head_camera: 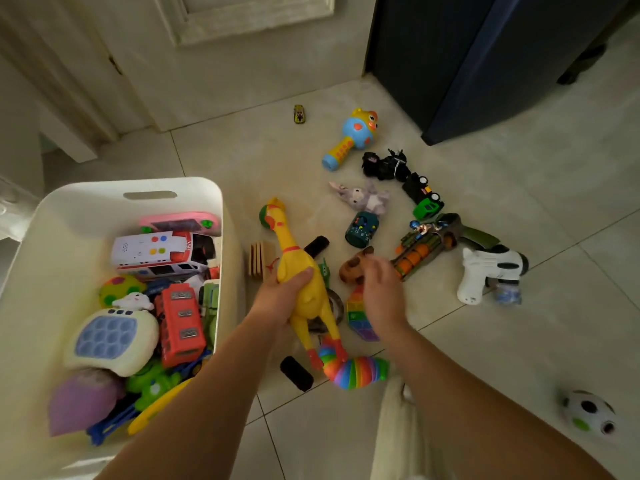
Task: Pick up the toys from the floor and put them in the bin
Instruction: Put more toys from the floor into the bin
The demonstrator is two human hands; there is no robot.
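So, left hand [277,303] has thumb + fingers wrapped round the belly of the yellow rubber chicken [289,252]. The chicken is just right of the white bin [207,188], head pointing away from the person, red feet down by the rainbow slug [353,372]. Right hand [381,292] is over the brown plush toy [351,268] w/ the rainbow pop-it pad [356,318] under the wrist. It's motion-blurred tho, so can't tell if the fingers have hold of anything or just hang loose above it. Bin's at the left, already loaded: toy ambulance [156,252], red bus [180,323] etc. Other stuff on the floor tiles: bunny plush [363,197], green truck [427,204], white toy gun [481,275], and a soccer ball [588,412] well apart at bottom right.
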